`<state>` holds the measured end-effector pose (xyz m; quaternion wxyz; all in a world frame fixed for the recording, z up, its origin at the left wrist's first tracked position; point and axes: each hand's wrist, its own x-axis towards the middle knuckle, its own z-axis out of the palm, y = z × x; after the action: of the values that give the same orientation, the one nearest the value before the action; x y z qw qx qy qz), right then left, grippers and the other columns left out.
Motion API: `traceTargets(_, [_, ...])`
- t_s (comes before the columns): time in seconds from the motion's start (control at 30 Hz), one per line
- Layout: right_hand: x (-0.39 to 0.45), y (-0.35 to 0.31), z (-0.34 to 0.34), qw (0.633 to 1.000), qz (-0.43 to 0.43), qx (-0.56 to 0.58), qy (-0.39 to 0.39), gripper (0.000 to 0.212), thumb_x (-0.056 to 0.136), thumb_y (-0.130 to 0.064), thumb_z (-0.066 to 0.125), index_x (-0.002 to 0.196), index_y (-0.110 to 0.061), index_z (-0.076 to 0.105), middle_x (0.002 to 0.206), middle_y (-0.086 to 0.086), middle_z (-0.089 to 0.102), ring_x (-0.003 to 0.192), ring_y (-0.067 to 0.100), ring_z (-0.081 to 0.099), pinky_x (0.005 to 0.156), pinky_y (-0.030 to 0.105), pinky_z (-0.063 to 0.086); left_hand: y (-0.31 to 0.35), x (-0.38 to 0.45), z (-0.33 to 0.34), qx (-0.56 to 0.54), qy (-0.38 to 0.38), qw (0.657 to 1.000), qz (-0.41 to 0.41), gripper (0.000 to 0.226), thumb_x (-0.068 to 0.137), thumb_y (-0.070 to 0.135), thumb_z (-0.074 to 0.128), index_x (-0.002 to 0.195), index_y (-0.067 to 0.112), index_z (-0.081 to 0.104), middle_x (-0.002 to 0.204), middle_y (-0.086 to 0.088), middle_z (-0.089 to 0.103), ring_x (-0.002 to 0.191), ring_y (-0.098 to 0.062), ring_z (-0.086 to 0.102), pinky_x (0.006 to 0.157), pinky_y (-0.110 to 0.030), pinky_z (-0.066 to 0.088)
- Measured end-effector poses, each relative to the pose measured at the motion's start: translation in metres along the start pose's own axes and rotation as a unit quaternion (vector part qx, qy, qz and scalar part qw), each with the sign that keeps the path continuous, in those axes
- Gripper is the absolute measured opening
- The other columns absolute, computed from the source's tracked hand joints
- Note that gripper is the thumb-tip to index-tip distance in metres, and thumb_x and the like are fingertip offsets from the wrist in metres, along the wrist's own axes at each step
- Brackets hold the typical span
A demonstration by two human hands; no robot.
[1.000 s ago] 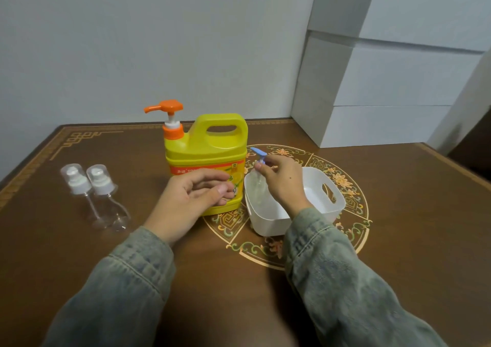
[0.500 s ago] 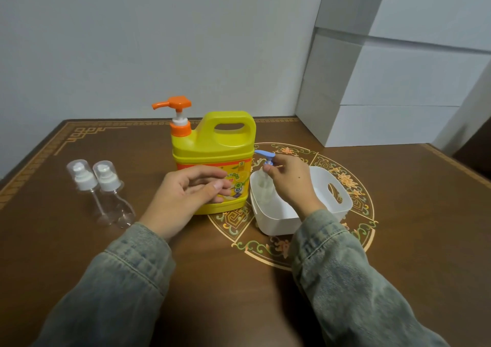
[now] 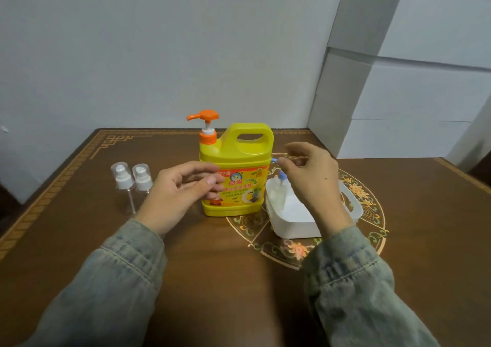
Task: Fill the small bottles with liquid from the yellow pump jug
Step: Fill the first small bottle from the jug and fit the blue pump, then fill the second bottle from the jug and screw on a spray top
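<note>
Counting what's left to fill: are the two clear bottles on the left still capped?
Yes: both clear bottles stand upright with white pumps and clear caps on.

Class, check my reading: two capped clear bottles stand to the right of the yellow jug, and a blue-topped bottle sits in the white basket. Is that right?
Not quite. The head view shows the two capped clear bottles standing to the left of the yellow jug, not the right. The rest holds: the blue-topped bottle sits in the white basket.

yellow pump jug (image 3: 235, 170), hands (image 3: 175, 196) beside it
</note>
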<state>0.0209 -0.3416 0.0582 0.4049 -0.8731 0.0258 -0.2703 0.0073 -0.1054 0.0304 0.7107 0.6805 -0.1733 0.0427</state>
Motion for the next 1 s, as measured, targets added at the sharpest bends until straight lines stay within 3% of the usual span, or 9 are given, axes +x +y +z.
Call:
traceTargets(0.1, [-0.025,-0.034,0.012,0.993,-0.016,0.105,-0.055,0.025,0.085,-0.023,0.074,0.109,-0.020,0.072,0.100,-0.010,0.071,0.083,0.002,0.065,0.062,0.011,0.050,0.009,-0.008,-0.015,0.020,0.016,1.000,0.001,0.030,0.086,0.006,0.058,0.115,-0.002,0.062,0.100,-0.019,0.072,0.092,-0.027,0.071,0.078,-0.030,0.060])
traceTargets(0.23, [-0.055,-0.058,0.055,0.972,-0.028,0.194,-0.126,0.024,0.083,-0.020,0.077,0.107,-0.019,0.073,0.098,-0.010,0.073,0.086,0.004,0.068,0.076,0.024,0.058,0.017,-0.028,-0.041,0.041,0.056,0.998,-0.011,0.024,0.091,-0.003,0.055,0.114,-0.001,0.063,0.099,-0.015,0.073,0.091,-0.026,0.072,0.075,-0.025,0.059])
traceTargets(0.4, [-0.081,-0.079,0.112,0.958,-0.064,0.203,-0.190,0.026,0.080,-0.015,0.078,0.106,-0.015,0.073,0.096,-0.004,0.074,0.084,0.006,0.068,0.076,0.015,0.054,0.024,-0.061,-0.084,0.065,0.138,0.988,-0.032,0.025,0.090,-0.002,0.057,0.113,0.002,0.065,0.097,-0.012,0.075,0.088,-0.021,0.073,0.073,-0.022,0.059])
traceTargets(0.57, [-0.077,-0.096,0.152,0.957,-0.074,0.201,-0.195,0.031,0.079,-0.018,0.079,0.109,-0.020,0.071,0.095,-0.006,0.072,0.084,0.004,0.066,0.076,0.014,0.053,0.025,-0.073,-0.113,0.080,0.170,0.981,-0.047,0.024,0.089,-0.001,0.059,0.111,0.004,0.066,0.095,-0.011,0.075,0.089,-0.022,0.073,0.074,-0.023,0.059])
traceTargets(0.83, [-0.050,-0.096,0.202,0.971,-0.123,0.093,-0.182,0.057,0.077,-0.026,0.078,0.129,-0.026,0.057,0.123,-0.002,0.060,0.114,0.012,0.055,0.100,0.031,0.046,0.015,-0.063,-0.138,0.087,0.179,0.979,-0.045,0.022,0.090,0.001,0.060,0.110,0.007,0.067,0.093,-0.008,0.075,0.088,-0.018,0.073,0.075,-0.023,0.058])
traceTargets(1.0, [-0.052,-0.097,0.207,0.972,-0.117,0.103,-0.177,0.038,0.080,-0.024,0.078,0.115,-0.022,0.066,0.103,-0.012,0.066,0.095,0.006,0.062,0.091,0.029,0.052,0.006,-0.065,-0.145,0.092,0.189,0.976,-0.056,0.023,0.089,0.001,0.061,0.112,0.006,0.066,0.093,-0.009,0.075,0.088,-0.018,0.073,0.074,-0.020,0.058])
